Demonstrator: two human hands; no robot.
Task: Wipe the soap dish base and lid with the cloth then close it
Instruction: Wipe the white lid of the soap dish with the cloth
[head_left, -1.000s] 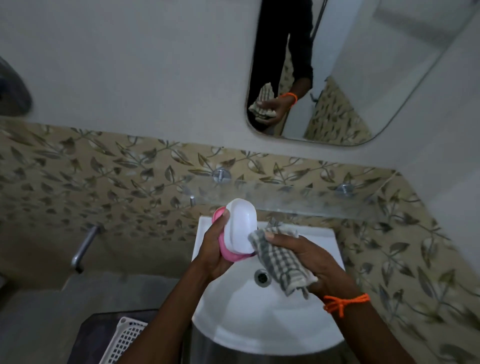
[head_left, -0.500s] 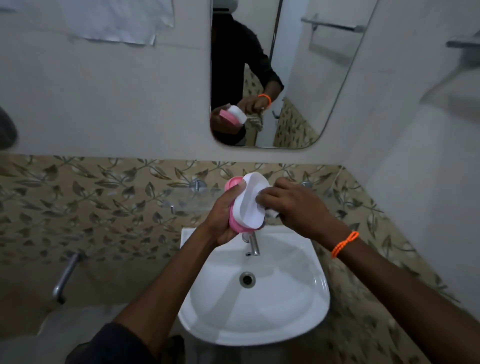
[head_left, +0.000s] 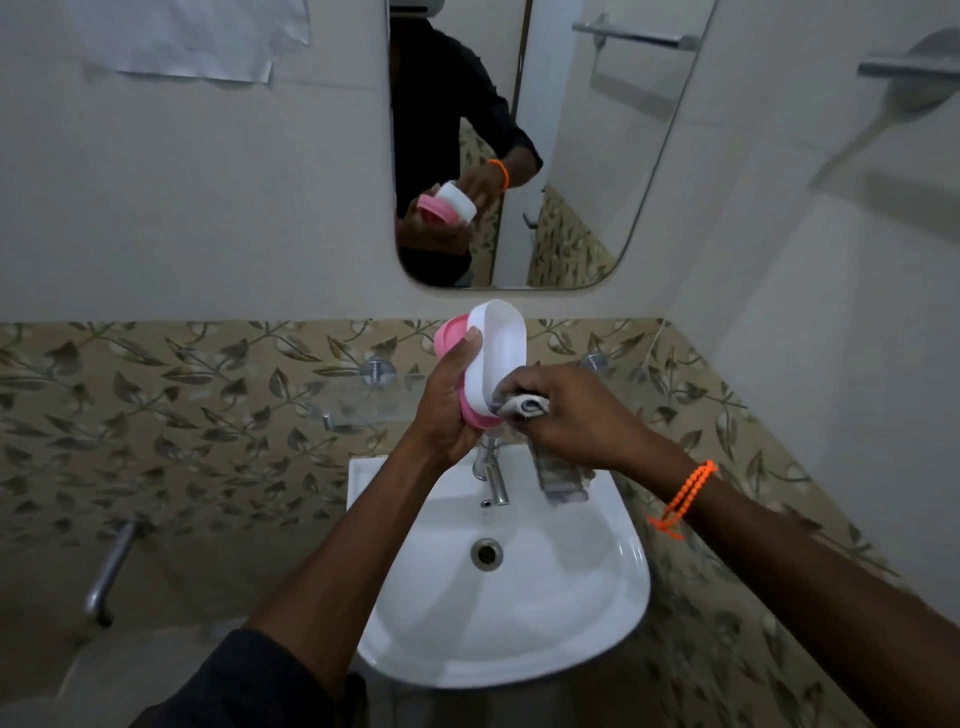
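**Cloth goes to the lower end of the white shell**

Since half a second ago, the right hand (head_left: 576, 421) has slid down the soap dish (head_left: 485, 364), from the middle of the white part to its lower end, and a wad of the cloth (head_left: 524, 406) now shows between the fingers. The left hand (head_left: 447, 405) holds as before, fingers wrapped round the pink part (head_left: 448, 335) from behind and the thumb pressed on the white part's (head_left: 501, 343) rim. The dish is upright, raised above the tap (head_left: 491, 475) and the white basin (head_left: 618, 613), in front of the leaf-patterned tiles.

The right hand's fingers are curled round the bunched cloth, pressing it against the bottom of the white shell; a loose tail of cloth hangs below the hand. The two shells appear nested or hinged together, though which is lid and which is base is hard to tell from here.

Wiping is in hand, on the white piece. The pink piece likely remains to be done, so the next move calls for turning the dish in the left hand to expose it, keeping the thumb firm so the smooth plastic does not slip toward the basin, then closing the two halves.
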